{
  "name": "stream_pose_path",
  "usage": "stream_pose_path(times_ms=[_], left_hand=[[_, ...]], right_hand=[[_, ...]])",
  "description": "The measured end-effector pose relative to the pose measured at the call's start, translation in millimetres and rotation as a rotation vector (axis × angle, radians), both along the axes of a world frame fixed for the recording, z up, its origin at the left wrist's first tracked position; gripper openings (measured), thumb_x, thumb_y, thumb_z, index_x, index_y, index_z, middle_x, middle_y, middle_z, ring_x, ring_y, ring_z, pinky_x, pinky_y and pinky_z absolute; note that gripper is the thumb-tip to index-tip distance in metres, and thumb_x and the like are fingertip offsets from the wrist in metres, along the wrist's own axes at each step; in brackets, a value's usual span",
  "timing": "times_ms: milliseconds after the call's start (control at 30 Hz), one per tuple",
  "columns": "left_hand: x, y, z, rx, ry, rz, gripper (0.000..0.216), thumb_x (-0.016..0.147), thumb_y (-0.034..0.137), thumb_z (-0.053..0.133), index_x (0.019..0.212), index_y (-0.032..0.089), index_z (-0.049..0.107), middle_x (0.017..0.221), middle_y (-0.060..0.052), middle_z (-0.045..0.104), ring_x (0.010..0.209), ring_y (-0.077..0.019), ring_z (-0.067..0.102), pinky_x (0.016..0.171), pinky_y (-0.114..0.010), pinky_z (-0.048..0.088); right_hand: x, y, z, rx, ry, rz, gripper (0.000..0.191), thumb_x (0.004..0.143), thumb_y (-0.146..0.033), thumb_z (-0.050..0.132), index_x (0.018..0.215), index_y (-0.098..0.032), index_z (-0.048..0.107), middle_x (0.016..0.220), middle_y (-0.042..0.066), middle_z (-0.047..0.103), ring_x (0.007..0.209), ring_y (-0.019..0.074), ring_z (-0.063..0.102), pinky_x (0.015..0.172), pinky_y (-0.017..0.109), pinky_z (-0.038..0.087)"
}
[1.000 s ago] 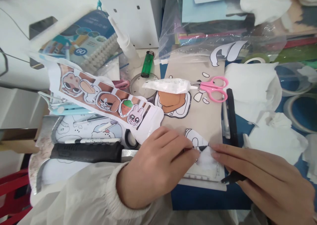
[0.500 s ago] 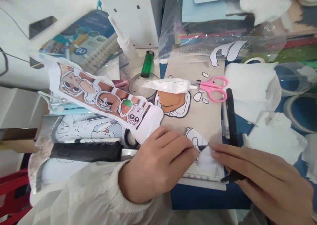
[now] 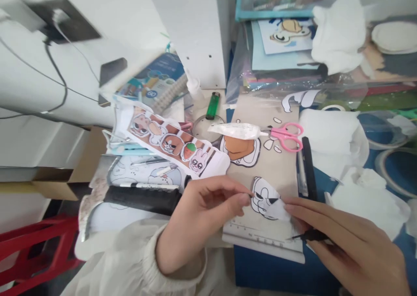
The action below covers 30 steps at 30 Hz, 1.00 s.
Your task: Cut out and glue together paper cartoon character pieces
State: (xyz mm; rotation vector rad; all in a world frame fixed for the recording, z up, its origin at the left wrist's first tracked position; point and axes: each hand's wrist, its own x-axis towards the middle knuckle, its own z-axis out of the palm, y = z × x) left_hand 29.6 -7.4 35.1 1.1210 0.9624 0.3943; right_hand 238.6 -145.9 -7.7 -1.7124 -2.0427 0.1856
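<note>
My left hand (image 3: 208, 209) pinches the left edge of a small white paper cutout (image 3: 265, 198) with black outlines, lying on a beige cutting mat (image 3: 276, 163). My right hand (image 3: 342, 239) presses its fingertips on the cutout's right side and holds a thin black tool (image 3: 311, 235) under the fingers. A brown cutout (image 3: 239, 148) lies further up the mat. A white glue tube (image 3: 236, 130) and pink scissors (image 3: 288, 135) lie above it.
A strip of cartoon animal stickers (image 3: 169, 144) lies left of the mat over a metal tin (image 3: 97, 187). A green lighter (image 3: 211, 105), black pen (image 3: 309, 166), white tissues (image 3: 335, 135), tape rolls (image 3: 395, 163) and plastic bags (image 3: 293, 77) crowd the table. A red stool (image 3: 32, 244) stands lower left.
The camera has tilted up and pulled back. My left hand has lifted its fingers into a pinch, uncovering more of the white cutout. My right hand stays on the cutout.
</note>
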Motion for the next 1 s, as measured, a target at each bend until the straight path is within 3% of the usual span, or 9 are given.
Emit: stream_pose_path(times_ms=[67, 167, 400, 567, 700, 867, 1000], left_hand=[[-2, 0, -0.6, -0.176, -0.078, 0.043, 0.005, 0.076, 0.020, 0.070, 0.073, 0.016, 0.072, 0.059, 0.002, 0.064, 0.054, -0.0064, 0.057, 0.055, -0.014, 0.047], [-6, -1, -3.2, -0.257, -0.148, 0.086, 0.006, 0.076, 0.021, 0.072, 0.072, 0.016, 0.073, 0.059, 0.001, 0.065, 0.054, -0.0059, 0.056, 0.056, -0.014, 0.047], [-10, -10, -5.3, -0.255, -0.199, 0.131, 0.006, 0.075, 0.020, 0.073, 0.074, 0.015, 0.074, 0.061, 0.001, 0.065, 0.054, -0.0050, 0.057, 0.056, -0.013, 0.046], [-13, -13, -5.9, -0.230, -0.204, 0.132, 0.008, 0.074, 0.020, 0.073, 0.071, 0.013, 0.074, 0.061, 0.000, 0.065, 0.054, -0.0057, 0.056, 0.056, -0.015, 0.046], [-16, -14, -4.8, -0.219, -0.202, 0.158, 0.008, 0.073, 0.020, 0.073, 0.071, 0.012, 0.074, 0.061, -0.001, 0.065, 0.054, -0.0066, 0.055, 0.056, -0.017, 0.046], [-18, -15, -5.2, -0.184, -0.196, 0.194, 0.008, 0.072, 0.021, 0.073, 0.073, 0.013, 0.074, 0.062, -0.001, 0.066, 0.053, -0.0079, 0.055, 0.057, -0.021, 0.047], [-18, -15, -5.6, -0.173, -0.189, 0.203, 0.006, 0.073, 0.019, 0.072, 0.072, 0.013, 0.074, 0.062, -0.001, 0.066, 0.053, -0.0070, 0.056, 0.056, -0.019, 0.047]], right_hand=[[-2, 5, 0.0, 0.034, -0.027, -0.009, 0.026, 0.090, -0.022, 0.042, 0.110, -0.023, 0.058, 0.097, 0.005, 0.074, 0.077, 0.0174, 0.072, 0.064, 0.024, 0.057], [-9, 16, 2.6, 0.068, -0.010, -0.039, 0.020, 0.091, -0.024, 0.042, 0.103, -0.022, 0.058, 0.090, 0.007, 0.074, 0.073, 0.0176, 0.072, 0.059, 0.023, 0.056], [-22, 37, 3.5, 0.019, 0.019, -0.084, 0.010, 0.088, -0.024, 0.046, 0.095, -0.022, 0.053, 0.084, 0.003, 0.071, 0.063, 0.0151, 0.069, 0.047, 0.021, 0.052], [-19, 38, -1.7, -0.039, 0.006, -0.112, 0.025, 0.084, -0.027, 0.051, 0.109, -0.022, 0.053, 0.098, 0.004, 0.070, 0.073, 0.0168, 0.070, 0.052, 0.022, 0.054], [-21, 38, 0.1, -0.051, -0.005, -0.158, 0.031, 0.084, -0.030, 0.054, 0.114, -0.023, 0.053, 0.096, 0.004, 0.068, 0.067, 0.0155, 0.067, 0.046, 0.021, 0.051], [-27, 37, 5.6, -0.046, 0.150, -0.327, 0.030, 0.084, -0.040, 0.059, 0.108, -0.023, 0.056, 0.083, 0.002, 0.062, 0.058, 0.0125, 0.062, 0.045, 0.018, 0.051], [-29, 22, 10.7, -0.074, 0.314, -0.467, 0.027, 0.084, -0.040, 0.059, 0.105, -0.023, 0.057, 0.085, 0.003, 0.067, 0.065, 0.0139, 0.067, 0.049, 0.016, 0.052]])
